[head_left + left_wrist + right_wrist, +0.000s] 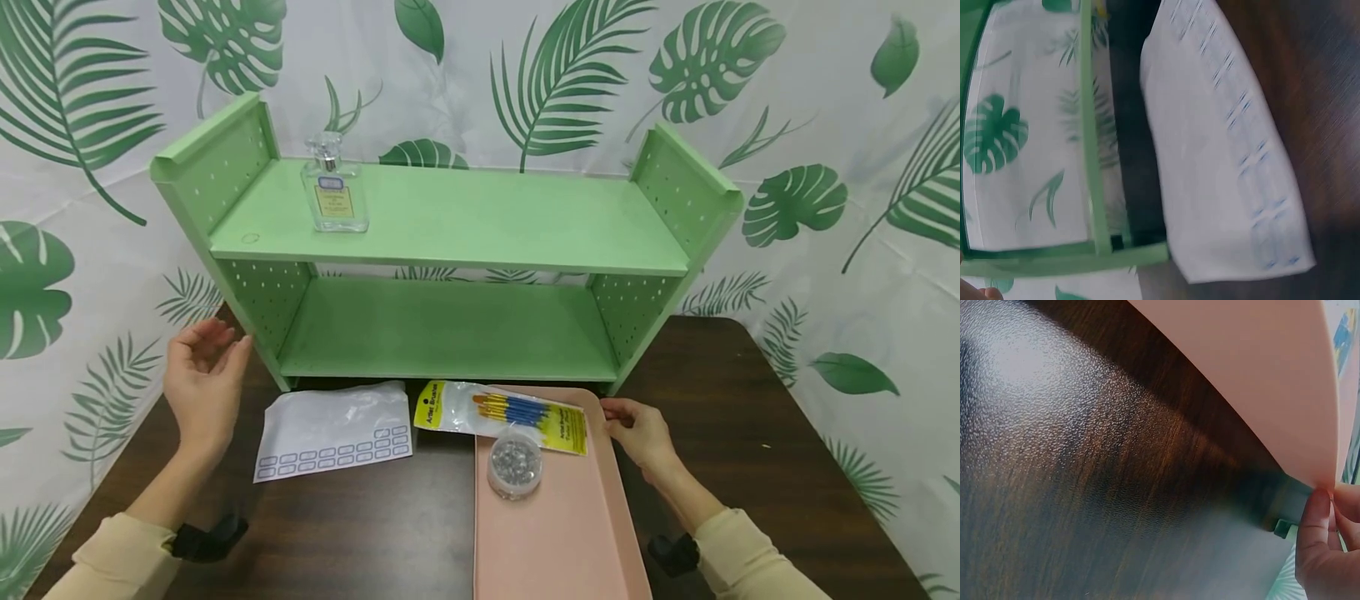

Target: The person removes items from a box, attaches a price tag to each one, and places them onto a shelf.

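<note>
My right hand (pixel 645 435) pinches the far right corner of a pink tray (pixel 555 537) between thumb and fingers; the right wrist view shows the thumb (pixel 1317 509) on its rim. On the tray sit a round clear tub (pixel 515 467) of silvery bits and part of a yellow-ended packet of artist brushes (pixel 517 412). My left hand (pixel 201 387), fingers loosely bent and holding nothing, is beside the left side panel of a green two-tier shelf (pixel 450 329), fingertips close to its edge. Only a sliver of that hand shows in the left wrist view.
A square glass bottle (pixel 337 200) with a label and clear stopper stands on the upper shelf, at the left. A white sheet of blue-framed labels (pixel 337 429) lies before the shelf on the dark wooden table (pixel 375 533). Leaf-patterned cloth (pixel 465 75) hangs behind.
</note>
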A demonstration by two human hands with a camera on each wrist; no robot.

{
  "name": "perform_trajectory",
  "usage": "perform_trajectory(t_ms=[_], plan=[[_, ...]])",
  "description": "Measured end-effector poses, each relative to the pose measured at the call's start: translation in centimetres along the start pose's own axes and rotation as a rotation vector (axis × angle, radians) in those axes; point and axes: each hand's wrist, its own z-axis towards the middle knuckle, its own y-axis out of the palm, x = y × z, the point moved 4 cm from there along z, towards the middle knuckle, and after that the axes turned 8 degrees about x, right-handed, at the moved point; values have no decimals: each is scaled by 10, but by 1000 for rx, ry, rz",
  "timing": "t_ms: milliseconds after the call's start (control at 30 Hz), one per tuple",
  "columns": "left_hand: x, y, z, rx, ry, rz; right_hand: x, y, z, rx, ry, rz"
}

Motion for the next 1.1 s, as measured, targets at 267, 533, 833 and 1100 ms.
perform_trajectory(t_ms=[267,533,833,1100], plan=[[-1,24,-62,-332,-54,64,1,-2,0,7,-2,-2],[-10,79,-146,-925,-150,146,1,-1,1,16,-10,-22],[-13,133,-193,-1235,20,195,2,0,1,18,5,-17],[-18,150,-205,-1318,98,307,1,0,1,23,8,-21]])
